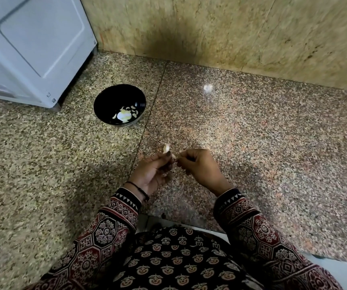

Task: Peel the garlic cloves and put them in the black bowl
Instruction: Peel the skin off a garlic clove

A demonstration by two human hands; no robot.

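L hand (151, 172) pinches a garlic clove (173, 156) btwn thumb & fingertips, a flap of skin (166, 148) curling up off it. R hand (199, 166), fingers curled, pinches the clove's other end. Both held over the granite floor (252, 143). Ahead-left, well apart, the black bowl (105, 95) holds peeled cloves (134, 114), near a white appliance (32, 49)

We find no readable text, number or brand. Small marks (50, 97) at lower corner of white appliance (42, 38) too tiny and blurred for us to read.
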